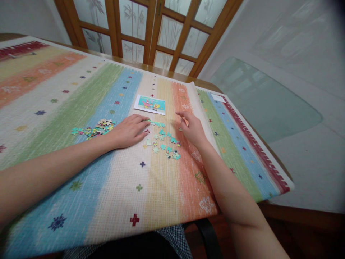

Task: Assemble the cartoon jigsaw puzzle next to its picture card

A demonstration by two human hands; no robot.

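My left hand (129, 130) lies flat on the striped mat, fingers stretched toward a short joined strip of teal puzzle pieces (157, 124). My right hand (192, 129) hovers just right of the loose teal pieces (164, 144), its fingers curled with the index tip pointing left; whether it pinches a piece is unclear. A heap of mixed puzzle pieces (95, 128) sits left of my left hand. A small reference picture card (150, 104) lies beyond both hands.
The striped woven mat (81, 180) covers a wooden table (269, 208) whose right edge is close. A fold in the mat (198, 108) runs beside my right hand. A wooden lattice door (151, 32) stands behind. A glass pane (258, 100) leans on the floor at right.
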